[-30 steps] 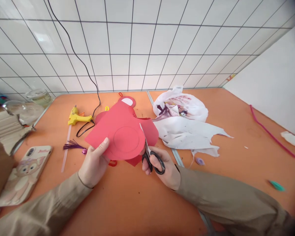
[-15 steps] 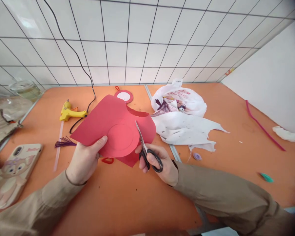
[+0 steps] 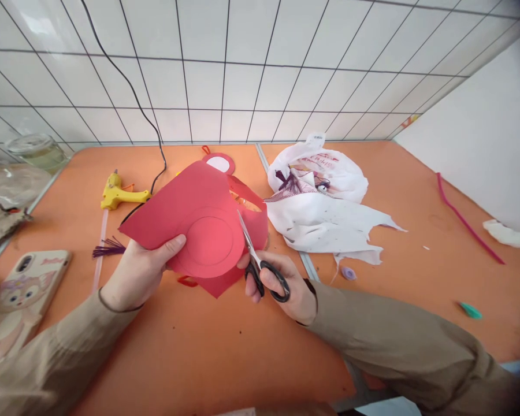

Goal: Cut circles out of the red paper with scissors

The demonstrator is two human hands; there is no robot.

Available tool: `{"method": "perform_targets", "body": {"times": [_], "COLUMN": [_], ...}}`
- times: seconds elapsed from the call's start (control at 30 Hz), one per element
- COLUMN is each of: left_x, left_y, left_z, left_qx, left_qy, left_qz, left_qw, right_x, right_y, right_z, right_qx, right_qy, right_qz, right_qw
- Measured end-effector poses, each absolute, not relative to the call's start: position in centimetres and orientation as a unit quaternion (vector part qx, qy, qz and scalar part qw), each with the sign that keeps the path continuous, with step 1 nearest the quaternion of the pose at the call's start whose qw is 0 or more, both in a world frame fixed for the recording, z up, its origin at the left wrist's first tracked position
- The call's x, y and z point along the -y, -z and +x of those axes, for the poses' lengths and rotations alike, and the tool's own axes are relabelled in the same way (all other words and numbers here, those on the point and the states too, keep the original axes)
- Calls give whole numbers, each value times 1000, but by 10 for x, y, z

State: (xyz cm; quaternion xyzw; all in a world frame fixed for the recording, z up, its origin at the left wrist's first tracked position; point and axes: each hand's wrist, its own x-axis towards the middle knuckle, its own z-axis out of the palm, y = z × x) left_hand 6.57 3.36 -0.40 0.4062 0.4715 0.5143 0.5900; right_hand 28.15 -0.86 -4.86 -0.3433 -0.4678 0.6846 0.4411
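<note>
My left hand (image 3: 143, 268) pinches the lower left edge of a sheet of red paper (image 3: 177, 202), thumb on top. A circle is drawn on the sheet, and the paper around its lower right is cut to a curved edge. In my right hand (image 3: 286, 283) are black-handled scissors (image 3: 252, 247), their blades at the right side of the curve. A cut strip of the red paper bends away to the right and hangs below. Behind the sheet lies a red ring with a white centre (image 3: 219, 163).
A yellow glue gun (image 3: 121, 193) with a black cord, a purple tassel (image 3: 108, 248) and a phone (image 3: 26, 300) are at left. To the right lie a white plastic bag (image 3: 342, 173), white torn cloth (image 3: 325, 225), a green piece (image 3: 471, 311) and a magenta strip (image 3: 468, 222).
My left hand and the red sheet have shifted slightly left and turned. The gap between the sheet and the cut strip looks wider. The scissors stay nearly in place.
</note>
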Motion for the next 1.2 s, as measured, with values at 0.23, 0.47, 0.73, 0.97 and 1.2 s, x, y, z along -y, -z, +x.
{"method": "perform_targets", "body": {"times": [0.23,0.47,0.73,0.97,1.2], "left_x": [-36,-32,-29,-28,-27], "left_y": [4,6,4,5,3], "left_z": [63,64,69,68,68], "left_qx": [-470,-459,-476,-479,-487], "left_qy": [-516,-538,-548,-539,-546], "left_qz": [428,445,411,419,442], "left_qw": [574,550,552,552,519], "right_x": [9,9,10,9,10], "right_y": [46,40,39,42,43], "right_z": [284,284,284,285,285], "right_qx": [497,513,500,504,511], "right_qy": [-676,-670,-678,-678,-667], "right_qz": [-336,-330,-334,-330,-335], "right_qw": [429,423,423,420,426]}}
